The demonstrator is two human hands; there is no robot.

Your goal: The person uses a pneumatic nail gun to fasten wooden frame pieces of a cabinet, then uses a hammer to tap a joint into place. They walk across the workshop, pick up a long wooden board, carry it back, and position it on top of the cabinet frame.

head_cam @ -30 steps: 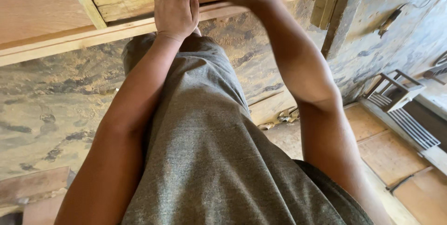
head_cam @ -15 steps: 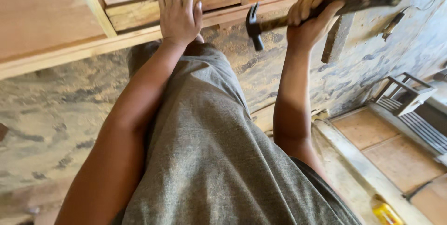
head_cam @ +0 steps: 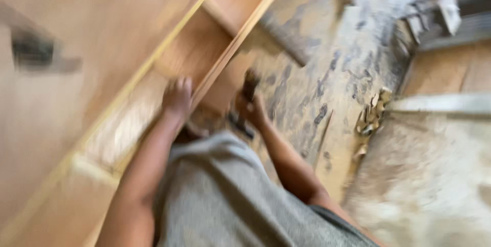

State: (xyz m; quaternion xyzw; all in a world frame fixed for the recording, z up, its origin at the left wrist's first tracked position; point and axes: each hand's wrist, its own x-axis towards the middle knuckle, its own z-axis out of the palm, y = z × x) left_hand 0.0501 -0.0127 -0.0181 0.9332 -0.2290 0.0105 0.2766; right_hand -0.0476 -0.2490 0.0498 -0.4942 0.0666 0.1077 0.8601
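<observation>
Blurred, stained concrete floor (head_cam: 332, 73); metal grating (head_cam: 460, 19) at upper right.

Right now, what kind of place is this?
Probably a carpentry or building site, though the frame is blurred. The left hand rests on a large bare wooden frame; the right hand grips a dark tool, likely a hammer. Rough stained floor with scraps.

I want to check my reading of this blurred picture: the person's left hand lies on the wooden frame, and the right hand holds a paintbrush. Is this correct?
Not quite. In the head view, the right hand holds a hammer, not a paintbrush. The left hand does lie on the wooden frame.
</observation>
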